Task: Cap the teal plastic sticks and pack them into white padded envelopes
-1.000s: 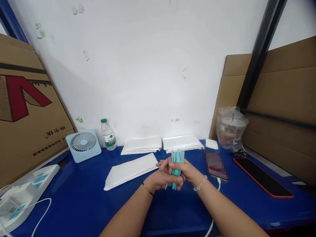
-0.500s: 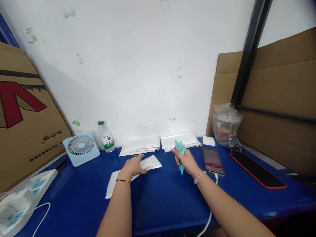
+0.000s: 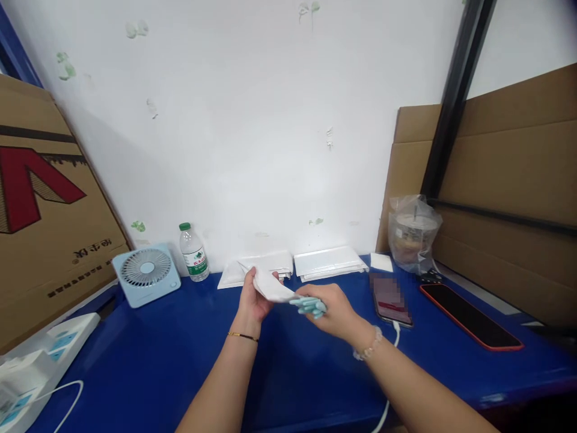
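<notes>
My left hand (image 3: 253, 300) is closed on a white padded envelope (image 3: 270, 287), lifted off the blue table (image 3: 148, 367) and tilted. My right hand (image 3: 331, 311) grips a bunch of teal pens (image 3: 307, 305) held sideways, their tips touching the envelope's open end. How far the pens reach inside is hidden. Both hands are over the middle of the table, just in front of two stacks of white envelopes (image 3: 329, 262).
A small blue fan (image 3: 145, 272) and a water bottle (image 3: 193, 252) stand at the back left. A power strip (image 3: 40, 355) lies at the far left. Two phones (image 3: 471, 316) and a bagged drink cup (image 3: 412, 233) sit on the right. Cardboard sheets flank both sides.
My left hand has let go of the pens, taken the envelope from the table and raised it. My right hand has turned the pens sideways and brought them to the envelope's mouth.
</notes>
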The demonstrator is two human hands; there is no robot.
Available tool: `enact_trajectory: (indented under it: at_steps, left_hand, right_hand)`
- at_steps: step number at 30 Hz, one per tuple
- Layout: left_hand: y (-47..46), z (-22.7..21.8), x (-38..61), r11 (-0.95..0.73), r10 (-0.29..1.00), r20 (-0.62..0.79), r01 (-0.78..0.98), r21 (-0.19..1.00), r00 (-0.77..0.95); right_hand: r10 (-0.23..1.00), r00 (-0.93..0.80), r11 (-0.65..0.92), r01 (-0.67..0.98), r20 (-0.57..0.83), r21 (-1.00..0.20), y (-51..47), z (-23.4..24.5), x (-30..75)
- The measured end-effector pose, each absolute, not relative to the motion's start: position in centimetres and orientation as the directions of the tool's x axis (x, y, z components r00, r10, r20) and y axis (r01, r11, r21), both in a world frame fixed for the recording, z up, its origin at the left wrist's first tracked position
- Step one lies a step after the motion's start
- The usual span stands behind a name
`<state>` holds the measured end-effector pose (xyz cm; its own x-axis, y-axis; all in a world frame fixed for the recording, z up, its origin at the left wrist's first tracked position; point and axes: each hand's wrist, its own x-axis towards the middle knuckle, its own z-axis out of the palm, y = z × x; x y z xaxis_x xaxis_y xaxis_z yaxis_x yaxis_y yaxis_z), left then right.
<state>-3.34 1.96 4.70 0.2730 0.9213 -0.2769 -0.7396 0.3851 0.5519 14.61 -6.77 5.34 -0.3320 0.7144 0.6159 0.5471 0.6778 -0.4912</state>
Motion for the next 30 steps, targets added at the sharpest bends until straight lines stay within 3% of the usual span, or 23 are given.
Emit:
enact_trajectory:
  at_steps: [4, 7, 10, 14, 18, 20, 23, 26, 28, 30]
  left_hand:
    - [1.6, 4.1, -2.6, 0.473, 0.88, -0.229, -0.729, 0.495, 0.416]
    - [1.9, 4.0, -2.4, 0.442, 0.897, -0.252, -0.764, 0.47, 0.363]
    - [2.0, 4.0, -2.2, 0.415, 0.907, -0.263, -0.796, 0.441, 0.328]
    - [1.2, 4.0, -1.7, 0.449, 0.892, -0.235, -0.824, 0.347, 0.387]
    - [0.6, 3.9, -1.4, 0.466, 0.884, -0.201, -0.835, 0.294, 0.422]
    - [0.4, 3.7, -1.3, 0.466, 0.885, -0.16, -0.832, 0.302, 0.437]
    - [0.4, 3.4, -1.2, 0.467, 0.883, -0.117, -0.83, 0.307, 0.454]
    - [0.3, 3.5, -1.2, 0.466, 0.884, -0.114, -0.83, 0.307, 0.454]
    - [0.1, 3.8, -1.2, 0.472, 0.88, -0.121, -0.824, 0.312, 0.459]
    - [-0.3, 4.2, -1.3, 0.478, 0.878, -0.132, -0.822, 0.31, 0.461]
  right_hand:
    - [0.614, -0.406, 0.666, 0.727, 0.677, -0.168, -5.9, 4.3, 14.0]
    - [0.568, -0.531, 0.717, 0.694, 0.629, -0.061, -6.3, 3.6, 14.2]
    - [0.53, -0.529, 0.813, 0.538, 0.663, -0.222, -7.4, 4.1, 14.5]
    - [0.587, -0.163, 0.787, 0.341, 0.793, -0.513, -8.7, 7.2, 15.5]
    - [0.458, 0.014, 0.828, 0.357, 0.889, -0.432, -9.5, 10.3, 15.7]
    - [0.391, -0.049, 0.848, 0.408, 0.919, -0.339, -9.9, 10.8, 15.0]
    - [0.208, -0.218, 0.894, 0.439, 0.954, -0.094, -10.0, 10.1, 13.7]
    - [0.074, -0.404, 0.91, 0.401, 0.912, 0.104, -9.1, 8.5, 12.7]
    - [0.11, -0.498, 0.912, 0.394, 0.86, 0.111, -8.2, 7.8, 12.3]
    - [0.204, -0.525, 0.911, 0.41, 0.826, 0.035, -7.3, 7.8, 12.0]
